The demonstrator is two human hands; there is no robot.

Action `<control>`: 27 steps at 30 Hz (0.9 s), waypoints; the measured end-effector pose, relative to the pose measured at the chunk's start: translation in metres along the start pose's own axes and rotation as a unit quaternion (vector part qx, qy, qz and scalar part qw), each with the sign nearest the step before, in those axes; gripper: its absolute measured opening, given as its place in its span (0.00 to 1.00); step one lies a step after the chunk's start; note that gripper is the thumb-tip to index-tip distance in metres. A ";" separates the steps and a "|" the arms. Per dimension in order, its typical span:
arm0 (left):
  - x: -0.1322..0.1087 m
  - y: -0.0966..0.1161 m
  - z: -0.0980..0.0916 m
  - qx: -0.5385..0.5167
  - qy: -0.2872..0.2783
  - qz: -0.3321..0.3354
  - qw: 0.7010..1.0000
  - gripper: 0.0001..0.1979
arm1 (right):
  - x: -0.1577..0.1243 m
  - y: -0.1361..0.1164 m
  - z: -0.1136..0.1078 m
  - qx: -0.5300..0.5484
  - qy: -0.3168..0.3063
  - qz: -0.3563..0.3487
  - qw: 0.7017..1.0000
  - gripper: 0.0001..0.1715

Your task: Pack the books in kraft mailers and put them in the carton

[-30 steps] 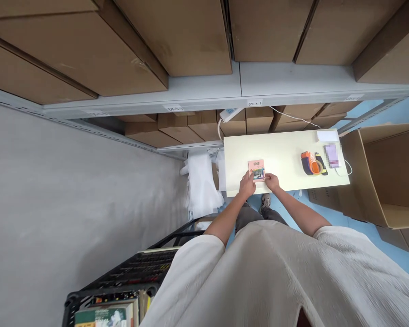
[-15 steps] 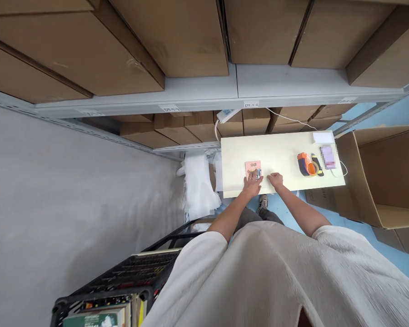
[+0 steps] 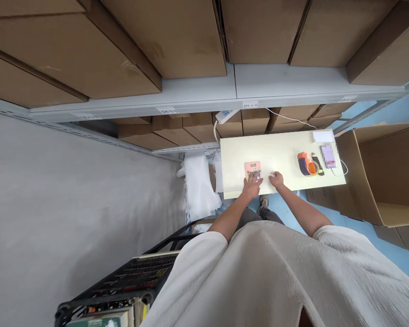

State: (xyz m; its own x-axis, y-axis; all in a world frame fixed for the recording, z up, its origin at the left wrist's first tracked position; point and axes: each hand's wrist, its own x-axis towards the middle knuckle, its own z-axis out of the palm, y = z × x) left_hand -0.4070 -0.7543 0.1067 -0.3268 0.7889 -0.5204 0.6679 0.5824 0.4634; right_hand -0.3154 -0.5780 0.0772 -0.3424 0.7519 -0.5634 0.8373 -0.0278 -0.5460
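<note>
A small pink book (image 3: 252, 165) with a colourful picture on its cover lies toward the left of the pale yellow tabletop (image 3: 276, 145). Across its lower part rests my left hand (image 3: 253, 185), open, with fingers spread flat on the cover. Just to the right of the book, my right hand (image 3: 277, 180) is closed in a pinch low over the table. A small whitish bit shows at its fingertips, too small to name.
An orange tape dispenser (image 3: 305, 163), a black-and-yellow cutter (image 3: 317, 164), a phone (image 3: 328, 156) and a white box (image 3: 323, 136) occupy the table's right end. A large open carton (image 3: 364, 177) stands to the right. Left are white packing sheets (image 3: 199, 186) and a black crate (image 3: 105, 299) of books.
My right hand has shifted slightly right, away from the book, and a whitish bit now shows at its fingertips. My left hand stays on the book.
</note>
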 end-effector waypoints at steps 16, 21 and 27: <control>-0.019 -0.051 -0.006 -0.126 0.100 -0.090 0.983 0.36 | -0.030 -0.039 0.037 -0.090 -0.097 -0.174 0.976 0.24; -0.021 -0.052 -0.014 -0.111 0.104 -0.070 0.986 0.38 | -0.026 -0.035 0.052 -0.085 -0.131 -0.171 0.973 0.24; -0.008 -0.041 -0.027 -0.082 0.065 -0.001 0.994 0.37 | -0.020 -0.024 0.048 -0.015 -0.162 -0.179 0.970 0.19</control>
State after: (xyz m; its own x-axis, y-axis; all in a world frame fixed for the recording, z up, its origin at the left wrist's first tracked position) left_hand -0.4498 -0.7793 0.1107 -0.4184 0.8002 -0.4297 0.5520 0.5997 0.5793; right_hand -0.3493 -0.6244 0.0720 -0.7251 0.4637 -0.5091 0.6509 0.2202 -0.7265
